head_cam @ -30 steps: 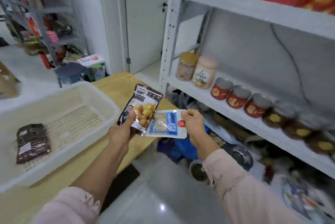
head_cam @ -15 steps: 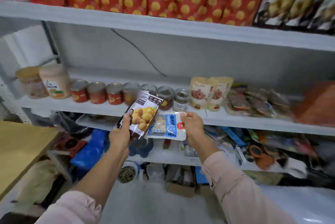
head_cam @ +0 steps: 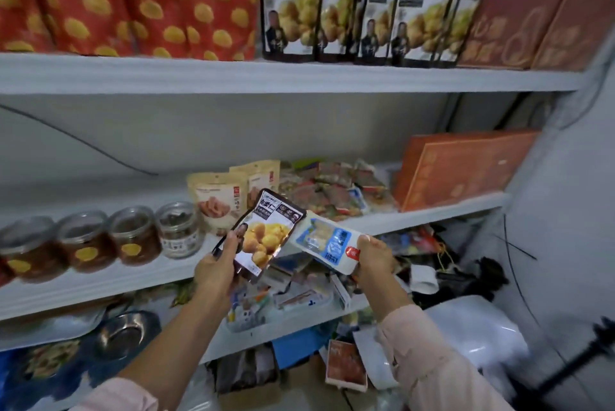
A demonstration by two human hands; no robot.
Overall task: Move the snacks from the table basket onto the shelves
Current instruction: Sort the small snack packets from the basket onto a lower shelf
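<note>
Chestnut pouch [head_cam: 266,231], gripped at its lower left edge by my left hand [head_cam: 216,271]; blue pack [head_cam: 327,241], pinched at one end by my right hand [head_cam: 372,257]; both just before the middle shelf's front edge [head_cam: 416,217]. Risk: such edge grips may slip, dropping a pack among the lower shelf [head_cam: 283,330] clutter; a hasty placement could knock the jars [head_cam: 136,234].

Table and basket are out of view; shelving fills the frame. The left hand [head_cam: 216,264] with the chestnut pouch [head_cam: 266,234] and the right hand [head_cam: 372,257] are now further right along the middle shelf [head_cam: 432,214], before the heap of small packets [head_cam: 332,191], past the jars [head_cam: 133,237]. The white-and-blue packet [head_cam: 327,241] now tilts up toward the shelf edge.
</note>
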